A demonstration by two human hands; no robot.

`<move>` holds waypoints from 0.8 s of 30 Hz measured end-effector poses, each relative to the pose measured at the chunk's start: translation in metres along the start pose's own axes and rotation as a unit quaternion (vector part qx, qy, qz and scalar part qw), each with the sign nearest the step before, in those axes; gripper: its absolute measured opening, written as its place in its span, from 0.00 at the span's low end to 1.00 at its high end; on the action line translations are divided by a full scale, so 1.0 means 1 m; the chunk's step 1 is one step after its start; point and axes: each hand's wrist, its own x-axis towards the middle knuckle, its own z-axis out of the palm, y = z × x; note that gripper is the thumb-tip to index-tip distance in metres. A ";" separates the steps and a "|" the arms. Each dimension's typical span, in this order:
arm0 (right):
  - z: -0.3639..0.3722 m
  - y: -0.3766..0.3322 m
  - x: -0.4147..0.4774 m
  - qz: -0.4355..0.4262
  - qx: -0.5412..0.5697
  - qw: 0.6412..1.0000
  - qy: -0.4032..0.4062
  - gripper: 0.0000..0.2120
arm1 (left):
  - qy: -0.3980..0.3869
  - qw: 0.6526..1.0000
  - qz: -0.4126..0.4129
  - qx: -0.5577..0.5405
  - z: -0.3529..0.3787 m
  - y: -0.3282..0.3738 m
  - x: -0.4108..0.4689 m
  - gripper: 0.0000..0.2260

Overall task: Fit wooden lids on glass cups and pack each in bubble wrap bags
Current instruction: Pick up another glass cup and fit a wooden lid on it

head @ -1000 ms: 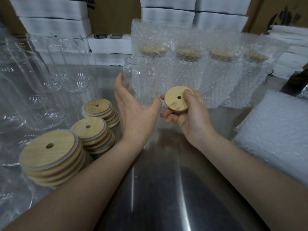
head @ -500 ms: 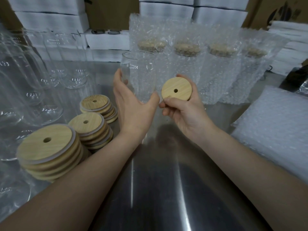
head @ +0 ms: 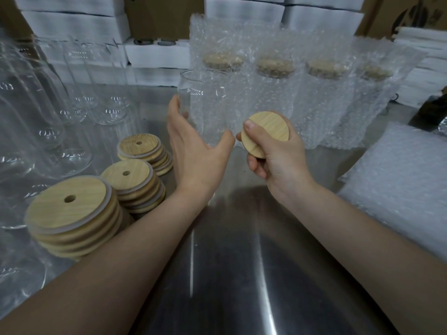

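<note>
So the right hand (head: 278, 153) has got a wooden lid (head: 266, 132) gripped pretty snugly. The thumb is pressed flat on the top face near the left edge, and the other fingers (head: 256, 166) curl around underneath and behind it. The lid is tilted with its face toward the camera, held up off the metal table (head: 242, 262), just to the right of the bare glass cup (head: 203, 105).

The left hand (head: 196, 151) is wide open and holding nothing, with its fingers straight and the thumb spread out to the right. It's cupped around the lower part of the glass cup, fingertips up alongside the cup's left wall and the thumb down near its right side (can't honestly tell if it's touching the glass or just beside it). The cup stands upright with no lid on it.

Right behind the cup is a row of wrapped cups (head: 275, 76), each standing up in a bubble wrap bag with a lid showing through.

Left of the left arm are three stacks of lids (head: 70, 209), each lid with a small hole in it. Past those is a crowd of empty glasses (head: 48, 105). On the right there's a pile of bubble wrap bags (head: 399, 177) lying flat, and white boxes (head: 157, 52) are stacked along the back.
</note>
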 end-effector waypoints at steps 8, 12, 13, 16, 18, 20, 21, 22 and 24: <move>0.001 0.000 0.002 -0.014 0.012 1.000 -0.011 0.10 | -0.007 1.000 0.000 0.001 -0.001 0.002 -0.001 0.42; -0.002 0.001 0.004 -0.007 0.025 1.000 -0.013 0.13 | -0.007 1.000 0.000 0.006 0.000 0.002 -0.001 0.41; -0.002 0.001 0.004 0.000 0.032 0.999 -0.013 0.14 | -0.007 1.000 0.000 0.007 0.000 0.002 -0.001 0.41; -0.003 0.000 0.005 0.014 0.065 0.998 -0.022 0.13 | -0.007 1.000 -0.001 0.009 -0.001 0.001 -0.001 0.41; -0.002 -0.001 0.004 0.020 0.092 0.995 -0.032 0.12 | -0.007 1.000 -0.002 0.006 -0.001 0.002 -0.001 0.41; -0.001 -0.001 0.004 0.037 0.122 0.991 -0.047 0.13 | -0.007 1.000 -0.001 0.004 -0.001 0.002 0.000 0.41; 0.000 -0.002 0.005 0.049 0.137 0.988 -0.058 0.14 | -0.007 1.000 0.000 0.003 -0.001 0.002 0.000 0.41; 0.000 -0.002 0.005 0.061 0.154 0.983 -0.073 0.16 | -0.008 1.000 0.000 0.001 -0.001 0.003 0.000 0.41; -0.001 -0.002 0.005 0.072 0.189 0.973 -0.110 0.21 | -0.009 1.000 -0.002 -0.002 -0.001 0.003 -0.001 0.42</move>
